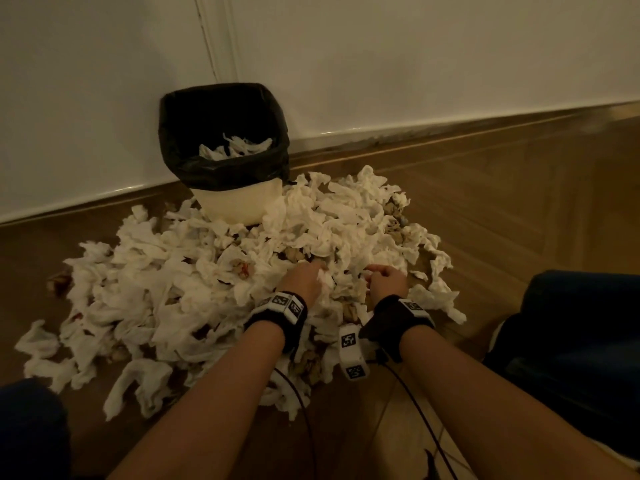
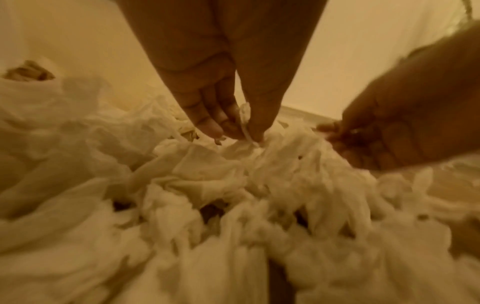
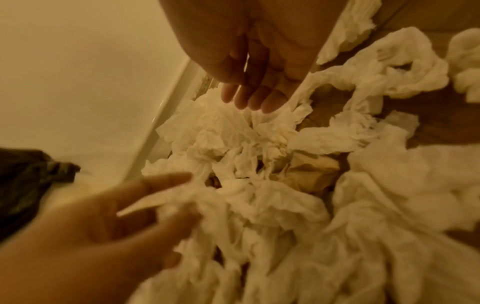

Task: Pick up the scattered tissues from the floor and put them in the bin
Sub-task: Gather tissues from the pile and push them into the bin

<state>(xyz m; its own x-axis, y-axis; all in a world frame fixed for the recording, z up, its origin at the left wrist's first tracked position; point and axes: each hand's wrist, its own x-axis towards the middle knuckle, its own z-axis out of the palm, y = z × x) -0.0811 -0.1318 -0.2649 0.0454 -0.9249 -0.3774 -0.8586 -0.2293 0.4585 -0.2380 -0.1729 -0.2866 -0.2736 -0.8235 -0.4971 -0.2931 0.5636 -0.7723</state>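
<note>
A big heap of crumpled white tissues (image 1: 214, 278) covers the wooden floor in front of a white bin (image 1: 239, 202) lined with a black bag (image 1: 180, 140). A few tissues (image 1: 235, 147) lie inside the bin. My left hand (image 1: 306, 277) is down on the heap's near middle. In the left wrist view its thumb and fingertips (image 2: 228, 131) pinch a tissue (image 2: 245, 117) at the top of the pile. My right hand (image 1: 384, 277) is just to its right. There its fingers (image 3: 246, 98) reach loosely towards the tissues (image 3: 233, 131) and hold nothing.
The bin stands against a white wall (image 1: 415, 64) with a skirting board (image 1: 450, 123). Brownish scraps (image 1: 242, 268) are mixed into the heap. My knees in dark trousers are at the lower left (image 1: 31, 431) and right (image 1: 581, 341). Cables (image 1: 415, 393) run from the wrist bands.
</note>
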